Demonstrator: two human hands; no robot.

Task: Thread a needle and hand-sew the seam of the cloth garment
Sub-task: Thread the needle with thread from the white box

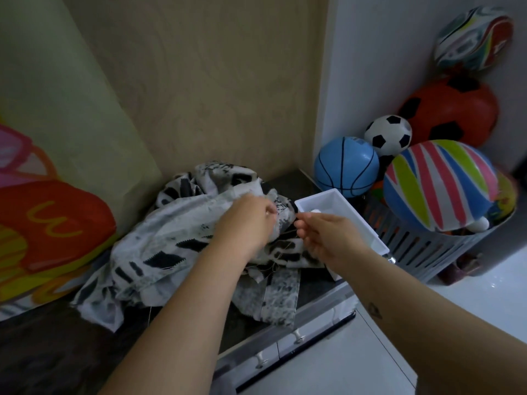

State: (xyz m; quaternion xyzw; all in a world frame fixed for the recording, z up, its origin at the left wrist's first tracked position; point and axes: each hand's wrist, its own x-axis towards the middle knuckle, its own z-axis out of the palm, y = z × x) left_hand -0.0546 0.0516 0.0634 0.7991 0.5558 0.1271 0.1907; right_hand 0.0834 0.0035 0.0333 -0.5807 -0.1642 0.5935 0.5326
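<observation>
Head view: the garment (176, 240), heaped at the back edge of the counter (42, 352), is gripped by the curled left hand (248, 220) while a thread (285, 246) seems pinched in the right hand (325, 238), so stitching is judged underway and a taut pull is called for next.

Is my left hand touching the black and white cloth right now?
Touching. The head view shows the left hand lying on the black and white cloth, its fingers curled into the folds.

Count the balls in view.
5 plainly: patterned ball top right, orange football, small white football, blue basketball, striped ball atop the basket; others partly hidden.
</observation>
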